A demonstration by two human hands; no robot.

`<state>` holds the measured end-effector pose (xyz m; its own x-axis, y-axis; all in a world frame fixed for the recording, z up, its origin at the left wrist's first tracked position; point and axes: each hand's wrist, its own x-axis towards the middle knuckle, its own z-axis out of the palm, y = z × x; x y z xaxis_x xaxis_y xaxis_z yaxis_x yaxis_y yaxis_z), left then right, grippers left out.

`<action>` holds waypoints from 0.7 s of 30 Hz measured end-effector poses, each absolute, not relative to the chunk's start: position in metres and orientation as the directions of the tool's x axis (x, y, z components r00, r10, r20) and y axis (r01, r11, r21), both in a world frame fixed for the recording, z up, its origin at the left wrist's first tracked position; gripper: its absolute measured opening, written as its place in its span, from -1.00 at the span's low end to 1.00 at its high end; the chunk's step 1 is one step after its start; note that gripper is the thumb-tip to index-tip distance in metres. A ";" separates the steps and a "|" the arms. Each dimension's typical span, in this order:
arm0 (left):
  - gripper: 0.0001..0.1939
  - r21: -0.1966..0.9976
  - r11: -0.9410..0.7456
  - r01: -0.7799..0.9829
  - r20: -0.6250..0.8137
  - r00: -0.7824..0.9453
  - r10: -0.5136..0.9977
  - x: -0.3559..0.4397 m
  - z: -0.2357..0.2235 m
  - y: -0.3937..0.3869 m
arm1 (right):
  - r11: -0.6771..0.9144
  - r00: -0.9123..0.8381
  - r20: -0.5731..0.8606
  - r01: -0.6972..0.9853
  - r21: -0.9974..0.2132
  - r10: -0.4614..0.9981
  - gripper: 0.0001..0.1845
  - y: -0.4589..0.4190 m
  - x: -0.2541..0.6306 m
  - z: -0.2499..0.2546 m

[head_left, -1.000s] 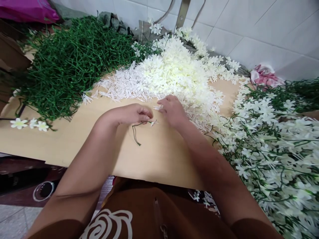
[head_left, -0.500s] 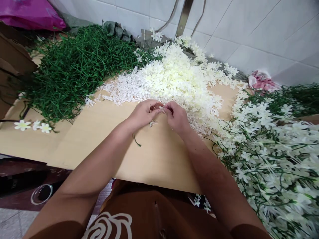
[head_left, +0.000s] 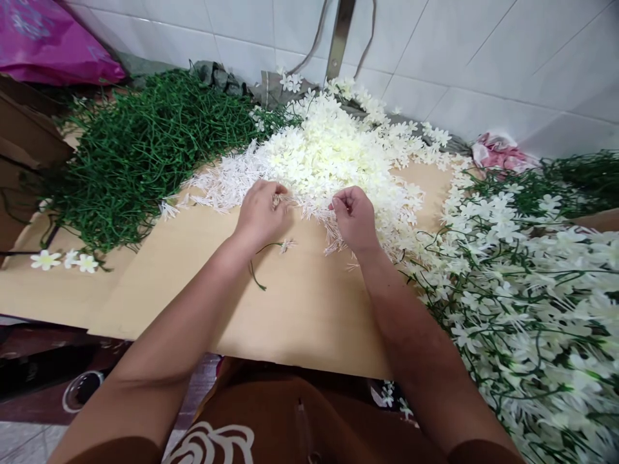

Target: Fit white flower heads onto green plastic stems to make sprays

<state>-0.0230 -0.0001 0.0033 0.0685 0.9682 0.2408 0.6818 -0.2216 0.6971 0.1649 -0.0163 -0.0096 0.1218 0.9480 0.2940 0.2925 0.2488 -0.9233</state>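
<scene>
My left hand [head_left: 264,211] is closed, its fingers curled round an artificial flower stem; most of the grip is hidden. The thin green stem [head_left: 256,277] trails below that hand, and one branch ends in a white stamen tuft [head_left: 286,245]. Pale strands show between the fingers. Apart from it, to the right, my right hand [head_left: 356,216] has thumb and fingers pressed together over the front edge of the stamen pile; whatever is in the pinch is too small to make out. White stamens [head_left: 236,174] and cream flower heads [head_left: 333,145] are heaped just beyond both hands.
Cardboard [head_left: 309,309] covers the work surface. Green stems [head_left: 155,142] are piled at the left, near three loose flowers [head_left: 68,259]. Assembled white flowers [head_left: 527,309] fill the right side. A tiled wall [head_left: 474,58] stands behind, and a pink bag [head_left: 53,45] sits at the back left.
My hands were together at one small white piece; now they are apart, the left shifted left and away from me, the right slightly to the right. The view has tilted slightly.
</scene>
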 end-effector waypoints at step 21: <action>-0.91 0.856 -0.134 0.500 0.096 0.102 0.990 0.011 0.007 0.016 | 0.400 0.077 0.533 0.573 -0.715 0.842 -0.91 -0.021 0.162 -0.004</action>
<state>0.0110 0.0157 0.0068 0.1018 0.9902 0.0955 0.4996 -0.1339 0.8559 0.1618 -0.0214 -0.0037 0.0769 0.8423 0.5334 0.5734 0.4003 -0.7148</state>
